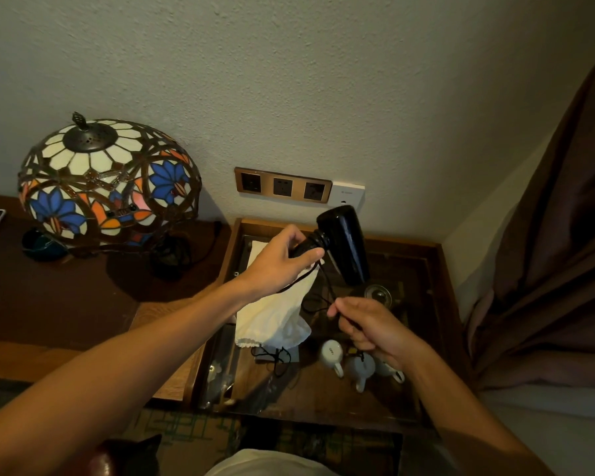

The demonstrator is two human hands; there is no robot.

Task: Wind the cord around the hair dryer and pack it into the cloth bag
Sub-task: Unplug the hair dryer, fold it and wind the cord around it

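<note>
Your left hand [282, 259] is closed around the handle of the black hair dryer [344, 245], holding it up above the glass-topped table [437, 304], nozzle tilted down to the right. Your right hand [368, 324] pinches the black cord [327, 286] between thumb and fingers, just below the dryer. The white cloth bag [272, 317] lies on the table beneath your left hand, beside three white cups [358, 364].

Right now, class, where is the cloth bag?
In the head view, the cloth bag hangs below the left hand, left of the cord, above the glass-topped table.
</note>
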